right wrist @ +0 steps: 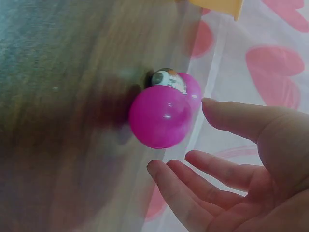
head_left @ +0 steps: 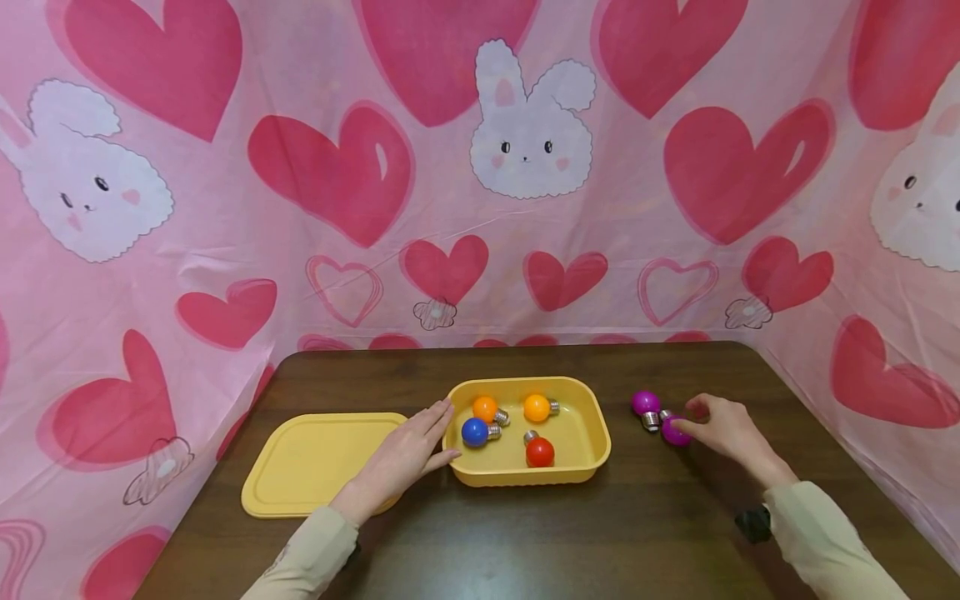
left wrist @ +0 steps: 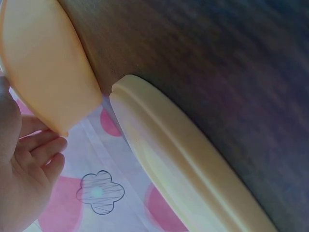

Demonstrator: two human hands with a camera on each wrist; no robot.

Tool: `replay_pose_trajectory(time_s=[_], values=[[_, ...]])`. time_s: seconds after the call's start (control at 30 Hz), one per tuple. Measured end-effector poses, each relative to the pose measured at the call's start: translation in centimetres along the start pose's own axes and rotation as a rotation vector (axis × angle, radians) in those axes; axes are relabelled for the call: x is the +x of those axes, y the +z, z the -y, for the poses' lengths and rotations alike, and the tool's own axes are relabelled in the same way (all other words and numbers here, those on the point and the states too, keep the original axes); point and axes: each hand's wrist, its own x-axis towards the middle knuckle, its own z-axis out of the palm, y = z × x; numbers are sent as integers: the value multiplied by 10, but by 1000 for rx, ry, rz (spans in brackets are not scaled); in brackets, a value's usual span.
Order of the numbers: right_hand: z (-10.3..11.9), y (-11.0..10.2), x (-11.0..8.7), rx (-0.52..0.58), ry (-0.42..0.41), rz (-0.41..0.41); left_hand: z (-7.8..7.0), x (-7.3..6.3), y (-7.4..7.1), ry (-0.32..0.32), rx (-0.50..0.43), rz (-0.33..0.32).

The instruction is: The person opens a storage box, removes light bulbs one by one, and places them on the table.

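My left hand (head_left: 408,443) rests its straight fingers on the left rim of a yellow plastic box (head_left: 570,478). Inside the box lie two orange light bulbs, one orange bulb (head_left: 484,408) at the left and another orange bulb (head_left: 536,407) nearer the middle, plus a blue bulb (head_left: 474,432) and a red bulb (head_left: 539,452). Right of the box, two purple light bulbs lie side by side on the table: the farther purple bulb (head_left: 646,403) and the nearer purple bulb (right wrist: 159,117). My right hand (head_left: 731,429) is beside the nearer one, thumb and fingers spread, with a gap visible in the right wrist view.
A yellow lid (head_left: 318,462) lies flat on the dark wooden table (head_left: 525,542), left of the box and under my left forearm. Pink cloth (head_left: 525,225) printed with hearts and rabbits hangs behind the table and at both sides.
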Motion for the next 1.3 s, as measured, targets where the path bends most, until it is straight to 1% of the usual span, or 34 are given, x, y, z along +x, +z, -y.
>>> replay_pose_trajectory(time_s=[0.1, 0.23, 0.47, 0.63, 0.83, 1.07, 1.23, 1.3], values=[[4, -4, 1, -3, -3, -3, 0, 0, 1, 8, 6, -12], [12, -7, 2, -8, -23, -18, -1, -1, 0, 0, 6, 2], [32, -9, 4, -5, -100, -55, -1, -1, -1, -25, -14, 38], [52, -6, 5, 17, -150, -52, -1, -1, -2, -33, -30, 53], [78, 0, 6, 34, -198, -44, -1, -1, -3, -39, -32, 61], [106, 12, 4, 79, -282, -31, -1, -1, -3, -19, -15, 36], [125, 24, 3, 66, -324, 5, -1, 0, -4, -22, -12, 42], [132, 29, 2, 69, -320, 36, -1, 0, -3, -22, -9, 43]])
